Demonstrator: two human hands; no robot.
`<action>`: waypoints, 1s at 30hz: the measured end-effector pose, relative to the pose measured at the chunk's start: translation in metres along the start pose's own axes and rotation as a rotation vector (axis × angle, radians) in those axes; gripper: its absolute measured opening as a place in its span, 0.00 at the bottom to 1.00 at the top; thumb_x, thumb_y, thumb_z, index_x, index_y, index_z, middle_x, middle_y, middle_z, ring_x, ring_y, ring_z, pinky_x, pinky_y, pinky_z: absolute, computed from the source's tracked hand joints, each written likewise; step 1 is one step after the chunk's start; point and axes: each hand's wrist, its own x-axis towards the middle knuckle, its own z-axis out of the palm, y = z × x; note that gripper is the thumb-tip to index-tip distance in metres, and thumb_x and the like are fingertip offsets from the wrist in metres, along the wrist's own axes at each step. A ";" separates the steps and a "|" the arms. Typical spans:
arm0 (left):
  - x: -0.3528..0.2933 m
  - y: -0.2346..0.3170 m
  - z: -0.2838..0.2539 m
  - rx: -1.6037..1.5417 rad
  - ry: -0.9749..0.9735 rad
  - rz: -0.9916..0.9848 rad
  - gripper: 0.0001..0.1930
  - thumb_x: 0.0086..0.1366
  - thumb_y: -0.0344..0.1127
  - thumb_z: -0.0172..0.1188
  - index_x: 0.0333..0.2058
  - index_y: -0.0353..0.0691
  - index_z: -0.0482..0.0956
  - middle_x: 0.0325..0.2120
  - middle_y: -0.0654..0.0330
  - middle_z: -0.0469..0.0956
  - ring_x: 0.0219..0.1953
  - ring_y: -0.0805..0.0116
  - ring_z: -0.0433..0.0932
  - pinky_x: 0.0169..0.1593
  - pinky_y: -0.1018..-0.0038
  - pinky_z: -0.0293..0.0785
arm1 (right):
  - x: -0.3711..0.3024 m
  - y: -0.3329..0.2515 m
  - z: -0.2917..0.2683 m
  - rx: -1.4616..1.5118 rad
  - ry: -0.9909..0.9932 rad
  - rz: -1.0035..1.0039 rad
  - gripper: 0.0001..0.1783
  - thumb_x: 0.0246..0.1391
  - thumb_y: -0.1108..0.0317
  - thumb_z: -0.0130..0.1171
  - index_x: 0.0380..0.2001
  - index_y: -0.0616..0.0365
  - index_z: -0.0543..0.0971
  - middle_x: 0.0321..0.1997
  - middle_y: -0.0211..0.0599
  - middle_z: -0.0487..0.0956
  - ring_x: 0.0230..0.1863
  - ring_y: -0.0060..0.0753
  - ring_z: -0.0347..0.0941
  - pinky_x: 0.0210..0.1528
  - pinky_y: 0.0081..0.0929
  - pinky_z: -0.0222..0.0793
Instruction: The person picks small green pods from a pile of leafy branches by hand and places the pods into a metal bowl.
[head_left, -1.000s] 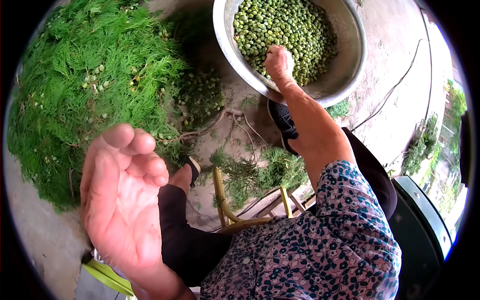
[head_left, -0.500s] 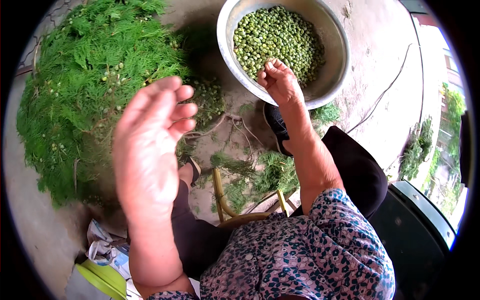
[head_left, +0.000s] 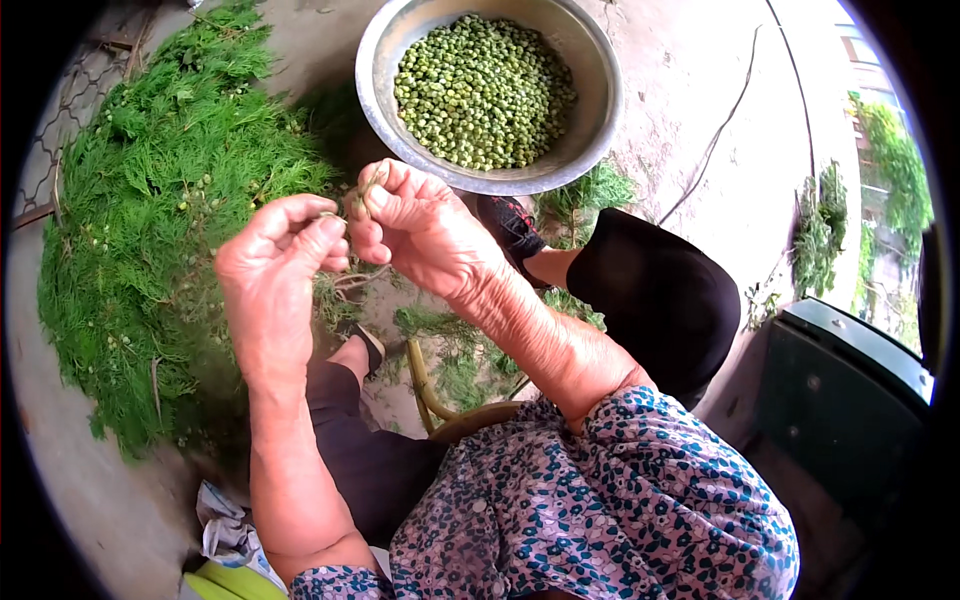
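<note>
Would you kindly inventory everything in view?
Metal basin: one, grey, top centre
Small fruits: many, green, inside basin
Leafy pile: one, green, left
Sprigs: several, green, centre
Greenery: some, green, far right
Cords: two, dark, right
Box: one, dark green, right
Chair frame: one, yellowish, lower centre
Unclear object: one, lime, lower left
Crumpled sheet: one, whitish, lower left
Plant bits: count unclear, greenish, centre left
Floral shirt: one, pinkish, bottom
Trousers: one pair, black, centre
Shoes: two, dark, centre
Hands: two, bare, centre left
</note>
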 end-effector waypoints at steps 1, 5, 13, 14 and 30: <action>0.001 -0.001 -0.001 0.011 0.030 0.010 0.07 0.54 0.21 0.56 0.34 0.29 0.75 0.24 0.61 0.76 0.24 0.77 0.73 0.30 0.83 0.70 | -0.004 -0.002 -0.006 -0.100 -0.089 0.033 0.05 0.51 0.71 0.54 0.31 0.60 0.70 0.22 0.31 0.72 0.21 0.22 0.67 0.22 0.18 0.62; -0.003 0.005 -0.005 0.098 -0.004 0.031 0.10 0.51 0.18 0.57 0.34 0.32 0.76 0.24 0.64 0.75 0.26 0.80 0.72 0.32 0.85 0.70 | -0.031 0.011 -0.089 -1.715 -0.591 0.365 0.09 0.36 0.77 0.56 0.26 0.54 0.79 0.26 0.33 0.78 0.30 0.28 0.74 0.32 0.26 0.71; -0.014 -0.012 0.019 0.550 -0.252 0.239 0.11 0.45 0.15 0.54 0.29 0.33 0.76 0.27 0.63 0.71 0.25 0.79 0.69 0.29 0.84 0.66 | -0.043 0.011 -0.026 -0.391 0.396 0.169 0.18 0.57 0.56 0.47 0.40 0.60 0.73 0.33 0.34 0.74 0.32 0.25 0.71 0.31 0.27 0.70; -0.016 -0.012 0.023 0.537 -0.273 0.218 0.12 0.45 0.14 0.53 0.29 0.33 0.76 0.27 0.61 0.72 0.26 0.75 0.72 0.31 0.82 0.69 | -0.039 0.011 -0.020 -0.223 0.296 0.181 0.21 0.57 0.53 0.45 0.42 0.61 0.72 0.34 0.34 0.74 0.33 0.25 0.71 0.32 0.26 0.70; -0.038 -0.016 0.026 0.951 -0.641 0.449 0.07 0.51 0.27 0.55 0.30 0.36 0.69 0.26 0.55 0.69 0.30 0.59 0.71 0.35 0.66 0.70 | 0.019 -0.090 -0.061 -0.435 0.628 -0.368 0.26 0.58 0.60 0.45 0.50 0.70 0.56 0.50 0.57 0.66 0.54 0.45 0.63 0.56 0.38 0.62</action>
